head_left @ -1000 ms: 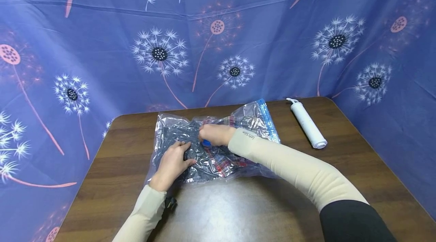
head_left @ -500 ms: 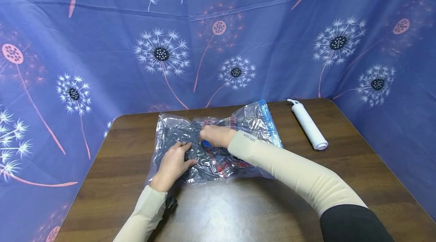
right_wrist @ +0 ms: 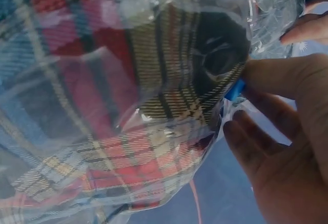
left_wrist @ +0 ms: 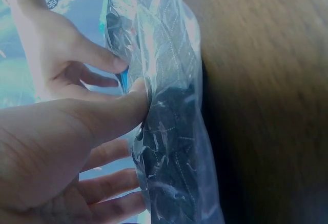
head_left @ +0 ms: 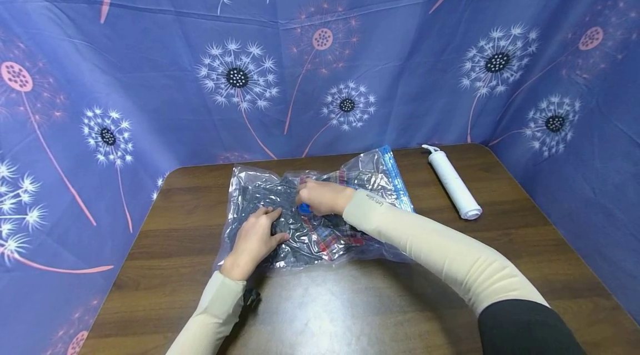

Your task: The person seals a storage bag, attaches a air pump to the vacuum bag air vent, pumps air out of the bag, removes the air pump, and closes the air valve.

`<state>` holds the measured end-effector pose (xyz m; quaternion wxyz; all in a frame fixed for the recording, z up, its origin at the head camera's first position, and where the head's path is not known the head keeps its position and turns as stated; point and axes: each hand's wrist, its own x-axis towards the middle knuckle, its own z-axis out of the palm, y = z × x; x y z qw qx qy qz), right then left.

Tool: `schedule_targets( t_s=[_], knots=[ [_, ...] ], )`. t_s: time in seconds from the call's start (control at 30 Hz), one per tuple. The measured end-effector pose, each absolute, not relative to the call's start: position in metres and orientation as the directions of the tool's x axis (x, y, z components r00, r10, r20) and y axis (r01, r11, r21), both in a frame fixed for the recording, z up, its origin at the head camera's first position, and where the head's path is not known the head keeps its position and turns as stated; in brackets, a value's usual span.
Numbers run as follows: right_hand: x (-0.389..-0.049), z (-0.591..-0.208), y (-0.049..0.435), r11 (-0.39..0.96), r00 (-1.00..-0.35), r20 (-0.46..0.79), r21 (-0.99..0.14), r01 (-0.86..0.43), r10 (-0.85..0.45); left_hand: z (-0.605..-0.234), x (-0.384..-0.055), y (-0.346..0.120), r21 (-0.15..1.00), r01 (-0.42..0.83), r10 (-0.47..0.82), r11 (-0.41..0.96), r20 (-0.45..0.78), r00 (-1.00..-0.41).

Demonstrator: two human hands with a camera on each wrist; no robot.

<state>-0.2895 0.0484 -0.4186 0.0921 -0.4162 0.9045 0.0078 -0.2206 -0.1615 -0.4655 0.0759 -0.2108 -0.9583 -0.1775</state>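
A clear plastic vacuum storage bag [head_left: 369, 160] lies on the table, with dark cloth [head_left: 299, 246] in its left part and plaid cloth [head_left: 327, 241] in its right. My left hand [head_left: 254, 238] rests on the dark side, thumb and fingers spread against the plastic; the left wrist view has its thumb and fingertips at the bag's surface. Over the bag's middle, my right hand [head_left: 322, 196] pinches a round blue valve cap [head_left: 304, 209], mostly covered by the fingers. Close up in the right wrist view, the cap shows as a small blue edge [right_wrist: 235, 89] beside the thumb.
Along the bag's right side runs a blue zip strip [head_left: 396, 177]. Farther right lies a white hand pump [head_left: 455, 185] with a handle on its far end. A blue dandelion-print curtain [head_left: 300, 66] hangs behind the brown wooden table [head_left: 165, 244].
My right hand and forearm have shifted slightly to the right, with the fingers still at the blue valve cap. My left hand keeps its place on the bag.
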Motion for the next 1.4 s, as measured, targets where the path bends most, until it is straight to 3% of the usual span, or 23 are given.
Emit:
schedule_targets(
  t_s=[0.1, 0.33, 0.57, 1.23, 1.4],
  knots=[
    [-0.29, -0.421, 0.049, 0.622, -0.612, -0.159, -0.014, -0.783, -0.774, -0.466, -0.221, -0.162, 0.308, 0.424, 0.373, 0.852, 0.213, -0.903],
    [-0.291, -0.421, 0.047, 0.598, -0.581, -0.195, -0.038, -0.801, -0.791, -0.464, -0.222, -0.161, 0.308, 0.412, 0.364, 0.858, 0.201, -0.909],
    [-0.296, -0.42, 0.046, 0.644, -0.613, -0.235, -0.082, -0.761, -0.754, -0.464, -0.222, -0.159, 0.311, 0.408, 0.359, 0.858, 0.204, -0.911],
    [-0.298, -0.421, 0.043, 0.646, -0.62, -0.209, -0.092, -0.757, -0.756, -0.465, -0.222, -0.158, 0.314, 0.393, 0.348, 0.864, 0.189, -0.918],
    [-0.294, -0.422, 0.041, 0.688, -0.665, -0.18, -0.145, -0.711, -0.725, -0.466, -0.222, -0.158, 0.318, 0.393, 0.347, 0.863, 0.194, -0.918]
  ],
)
